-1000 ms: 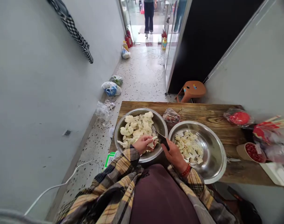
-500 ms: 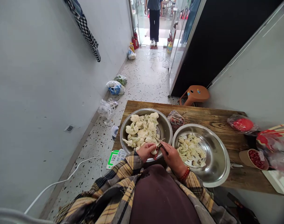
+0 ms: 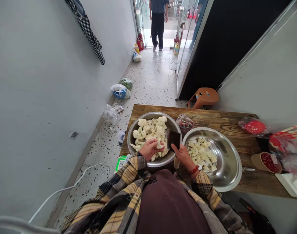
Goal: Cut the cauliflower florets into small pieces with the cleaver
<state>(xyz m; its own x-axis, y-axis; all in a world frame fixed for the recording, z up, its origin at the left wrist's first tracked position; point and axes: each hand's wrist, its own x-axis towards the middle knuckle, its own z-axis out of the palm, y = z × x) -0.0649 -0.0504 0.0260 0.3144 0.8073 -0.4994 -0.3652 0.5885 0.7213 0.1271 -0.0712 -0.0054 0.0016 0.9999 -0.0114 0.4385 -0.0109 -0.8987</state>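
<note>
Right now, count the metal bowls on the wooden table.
2: one bowl beneath the left hand, holding large cauliflower florets; the other bowl to its right, holding smaller cauliflower pieces.

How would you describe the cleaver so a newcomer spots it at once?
On the wooden table, find the left steel bowl, heaped with cauliflower. At its right edge, the right hand holds the cleaver, dark-bladed and squarish, unlike the pale cauliflower.

Pale walls (image 3: pixel 41 97), speckled floor (image 3: pixel 150 76), stool (image 3: pixel 208 95) — orange
</note>
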